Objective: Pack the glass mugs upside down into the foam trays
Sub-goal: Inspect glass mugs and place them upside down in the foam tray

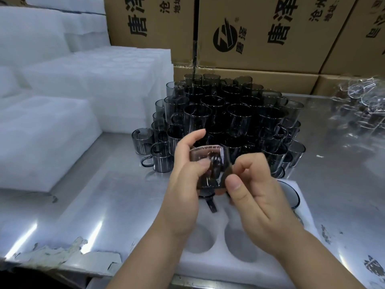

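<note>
Head: steel table (116,195), cartons (260,38) behind (foam trays (52,132) left)

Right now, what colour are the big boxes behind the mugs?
Brown, with black printed writing; the boxes show best in the head view.

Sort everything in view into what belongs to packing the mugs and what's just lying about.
For the job:
held mug, gripped by the left hand and right hand
foam tray
seated mug in that tray
pile of smoky mugs
stacked spare foam

Lying about:
cardboard boxes
clear glassware, far right
torn scraps, near left
</note>
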